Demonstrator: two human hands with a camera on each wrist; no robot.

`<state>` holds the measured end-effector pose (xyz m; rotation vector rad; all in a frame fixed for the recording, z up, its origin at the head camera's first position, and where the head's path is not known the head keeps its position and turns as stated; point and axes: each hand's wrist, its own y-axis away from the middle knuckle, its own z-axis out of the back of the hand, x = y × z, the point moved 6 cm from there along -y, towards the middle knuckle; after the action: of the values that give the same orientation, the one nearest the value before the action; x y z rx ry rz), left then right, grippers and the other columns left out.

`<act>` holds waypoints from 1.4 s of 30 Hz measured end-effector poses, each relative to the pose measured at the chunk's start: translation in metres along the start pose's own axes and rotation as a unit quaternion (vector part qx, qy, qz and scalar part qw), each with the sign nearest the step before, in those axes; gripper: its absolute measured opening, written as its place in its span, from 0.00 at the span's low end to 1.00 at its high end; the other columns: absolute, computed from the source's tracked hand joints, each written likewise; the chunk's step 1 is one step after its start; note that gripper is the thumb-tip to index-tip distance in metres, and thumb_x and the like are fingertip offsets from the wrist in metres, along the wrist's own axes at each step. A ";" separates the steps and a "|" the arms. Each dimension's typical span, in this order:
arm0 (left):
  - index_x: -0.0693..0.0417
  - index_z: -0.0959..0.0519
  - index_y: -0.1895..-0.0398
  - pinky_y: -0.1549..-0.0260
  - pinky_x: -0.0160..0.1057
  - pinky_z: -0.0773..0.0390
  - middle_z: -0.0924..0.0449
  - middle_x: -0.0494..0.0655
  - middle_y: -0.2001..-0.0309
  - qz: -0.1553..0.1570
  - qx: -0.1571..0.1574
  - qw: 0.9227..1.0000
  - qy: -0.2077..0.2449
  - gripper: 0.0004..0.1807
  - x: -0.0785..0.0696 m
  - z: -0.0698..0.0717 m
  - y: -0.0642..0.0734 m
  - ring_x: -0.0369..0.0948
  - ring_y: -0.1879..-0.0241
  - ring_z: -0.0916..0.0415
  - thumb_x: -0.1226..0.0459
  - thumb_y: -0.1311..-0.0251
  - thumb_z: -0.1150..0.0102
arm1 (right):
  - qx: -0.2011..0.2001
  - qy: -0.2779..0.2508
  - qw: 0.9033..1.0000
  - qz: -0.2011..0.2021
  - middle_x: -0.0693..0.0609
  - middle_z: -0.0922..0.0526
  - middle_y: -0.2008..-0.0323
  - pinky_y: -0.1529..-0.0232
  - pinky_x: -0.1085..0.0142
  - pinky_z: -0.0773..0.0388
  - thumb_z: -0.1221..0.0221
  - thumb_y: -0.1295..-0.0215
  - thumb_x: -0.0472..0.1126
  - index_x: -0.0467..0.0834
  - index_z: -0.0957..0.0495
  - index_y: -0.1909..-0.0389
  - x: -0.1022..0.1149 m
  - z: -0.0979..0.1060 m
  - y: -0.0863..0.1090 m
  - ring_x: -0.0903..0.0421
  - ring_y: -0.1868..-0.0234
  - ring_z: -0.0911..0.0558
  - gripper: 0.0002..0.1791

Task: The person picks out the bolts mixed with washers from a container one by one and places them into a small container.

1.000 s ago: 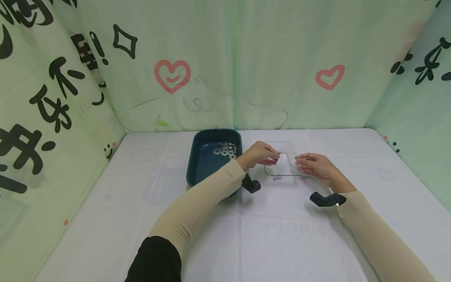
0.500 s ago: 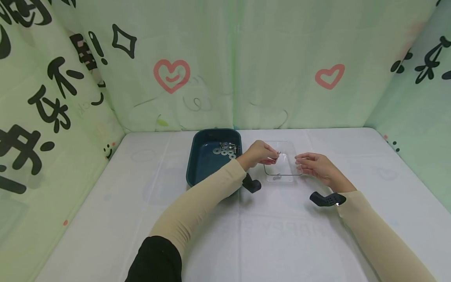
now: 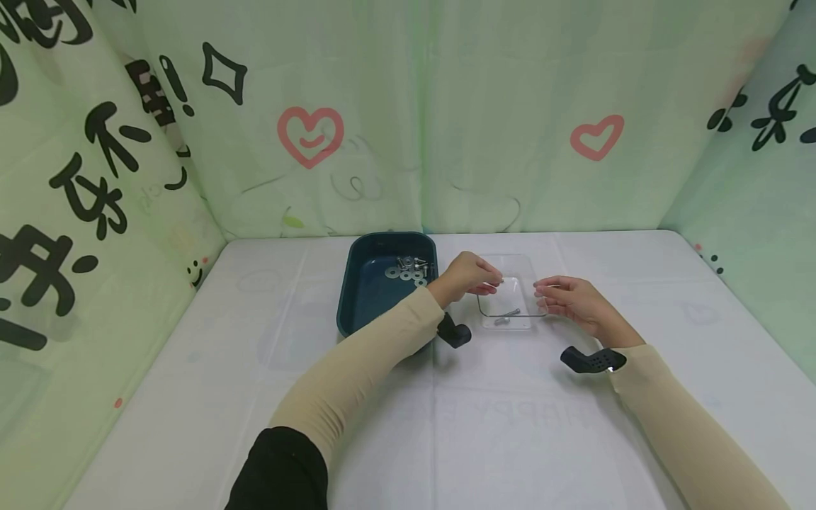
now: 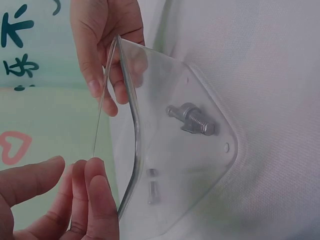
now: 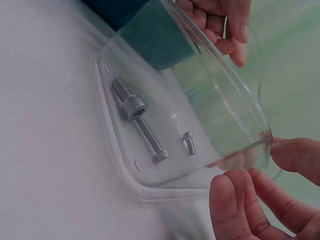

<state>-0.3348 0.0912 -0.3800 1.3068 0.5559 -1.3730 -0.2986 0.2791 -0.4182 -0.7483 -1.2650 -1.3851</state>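
Observation:
A clear plastic box (image 3: 515, 283) stands on the table. On its floor lie a thick socket-head bolt (image 5: 134, 106) and a thinner, longer one (image 5: 150, 137), touching each other. A smaller bolt shape (image 5: 188, 143) shows beside them; whether it is a reflection I cannot tell. My left hand (image 3: 470, 275) hovers over the box's left side, its thumb and fingers apart with nothing visible between the tips. At the opposite side, my right hand (image 3: 569, 303) holds the box's rim near a corner, between thumb and fingers.
Just left of the box stands a dark teal tray (image 3: 357, 283), partly behind my left forearm. It contains several washers (image 3: 406, 276) and a pile of metal bolts (image 3: 417, 264). A white cloth (image 3: 510, 425) covers the table, and a green printed curtain (image 3: 497, 127) surrounds it.
A bolt that my left fingers held has dropped into the box beside the other one. Those fingers have parted and risen slightly. My right hand stays in place.

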 end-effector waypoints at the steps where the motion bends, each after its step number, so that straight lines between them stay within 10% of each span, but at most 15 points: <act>1: 0.66 0.18 0.62 0.56 0.40 0.18 0.16 0.58 0.60 -0.002 0.003 1.000 0.000 0.09 0.000 0.000 0.000 0.39 0.74 0.23 0.69 0.43 0.39 | 0.000 0.000 1.000 0.000 0.70 0.22 0.66 0.59 0.78 0.21 0.48 0.31 0.44 0.30 0.40 0.38 0.000 0.000 0.000 0.70 0.64 0.22 0.28; 18: 0.66 0.20 0.54 0.49 0.44 0.21 0.18 0.60 0.53 -0.012 0.073 0.997 0.001 0.13 -0.006 0.012 0.007 0.43 0.66 0.19 0.67 0.39 0.42 | -0.002 0.003 1.000 0.002 0.70 0.22 0.67 0.59 0.77 0.21 0.48 0.31 0.43 0.30 0.39 0.39 0.001 -0.001 0.001 0.70 0.65 0.22 0.27; 42: 0.61 0.27 0.42 0.46 0.39 0.23 0.23 0.57 0.44 -0.020 0.064 0.997 -0.046 0.20 -0.028 0.073 0.026 0.49 0.47 0.22 0.61 0.35 0.47 | -0.003 0.008 1.000 0.000 0.70 0.23 0.67 0.60 0.78 0.21 0.48 0.31 0.43 0.30 0.40 0.39 0.002 -0.001 0.001 0.69 0.64 0.23 0.27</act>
<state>-0.3455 0.0304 -0.3262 1.3338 0.4392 -1.5134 -0.2977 0.2774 -0.4165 -0.7383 -1.2491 -1.3933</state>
